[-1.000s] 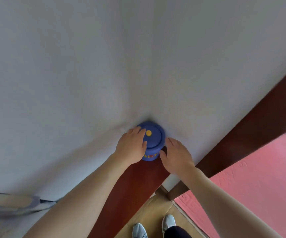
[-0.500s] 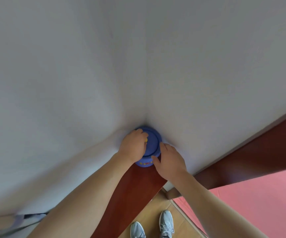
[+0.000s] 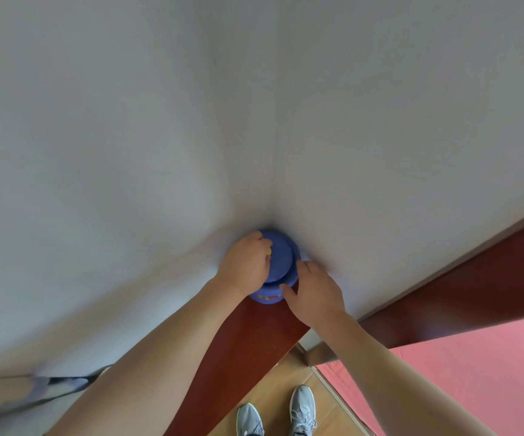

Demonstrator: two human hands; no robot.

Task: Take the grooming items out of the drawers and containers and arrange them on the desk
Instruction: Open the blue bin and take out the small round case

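Opening the jar: you have the blue jar [image 3: 267,297] on the brown desk [image 3: 254,338], pushed right into the corner where two white walls [image 3: 128,152] meet.
Lid [image 3: 282,256]: it sits on top of the jar; I cannot tell if it is loose yet.
Left hand [image 3: 245,265]: your fingers curl down over the lid, by its small yellow knob [image 3: 268,253], so you can pull it up.
Right hand [image 3: 314,287]: your thumb and fingers wrap the jar's side, so the jar does not slide or tip.
Inside: hidden, so I cannot tell what is in there.
Desk: the brown top runs from the jar toward you, likely where the things go.
Floor: your grey shoes [image 3: 301,407] stand by a red mat [image 3: 474,372].
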